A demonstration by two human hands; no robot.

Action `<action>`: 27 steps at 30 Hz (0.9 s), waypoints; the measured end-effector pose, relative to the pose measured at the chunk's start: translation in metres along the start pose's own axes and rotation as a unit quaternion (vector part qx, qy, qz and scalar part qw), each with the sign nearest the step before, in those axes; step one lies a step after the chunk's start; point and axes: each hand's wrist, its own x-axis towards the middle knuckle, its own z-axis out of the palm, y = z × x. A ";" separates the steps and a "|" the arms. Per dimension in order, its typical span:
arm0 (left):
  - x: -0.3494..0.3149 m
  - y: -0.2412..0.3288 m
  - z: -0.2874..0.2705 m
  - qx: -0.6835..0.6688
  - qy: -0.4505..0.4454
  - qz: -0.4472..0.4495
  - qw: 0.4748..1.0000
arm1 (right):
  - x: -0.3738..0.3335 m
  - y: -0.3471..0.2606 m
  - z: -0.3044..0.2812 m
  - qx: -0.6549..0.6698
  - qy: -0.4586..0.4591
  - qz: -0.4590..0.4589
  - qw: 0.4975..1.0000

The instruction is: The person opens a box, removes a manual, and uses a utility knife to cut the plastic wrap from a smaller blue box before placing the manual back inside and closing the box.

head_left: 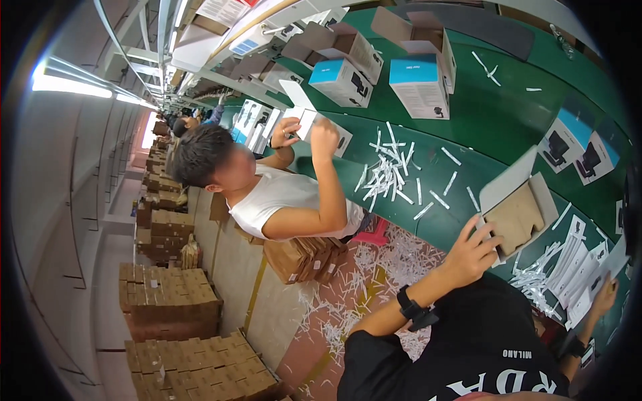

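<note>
An open white carton (495, 190) with a brown cardboard insert (515, 220) inside stands tilted on the green bench in front of me, its lid flap raised. My left hand (473, 254) grips its near left wall, fingers curled over the edge. At the far right, my right hand (606, 297) holds a white printed leaflet (607, 266) by its edge. Beside that hand lies a fanned stack of white leaflets (576, 271). Between the carton and the stack is a heap of narrow white paper strips (537, 277).
Loose strips (388, 170) lie on the green bench (461, 157). Blue-and-white cartons (418, 87) stand along the far side, two more (562, 144) at right. At left, a co-worker in a white top (287, 197) handles a white carton. Brown cartons (167, 294) are stacked on the floor.
</note>
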 end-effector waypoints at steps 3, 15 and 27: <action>-0.010 0.013 0.003 0.052 0.089 -0.158 0.982 | 0.035 -0.018 -0.030 0.156 0.009 -0.101 0.983; -0.040 0.033 0.019 -0.151 0.103 -0.403 0.897 | -0.205 -0.491 0.065 0.292 -0.342 -0.453 0.770; -0.046 0.018 0.029 -0.220 0.125 -0.446 0.858 | -0.227 -0.417 0.088 0.221 -0.244 -0.614 0.718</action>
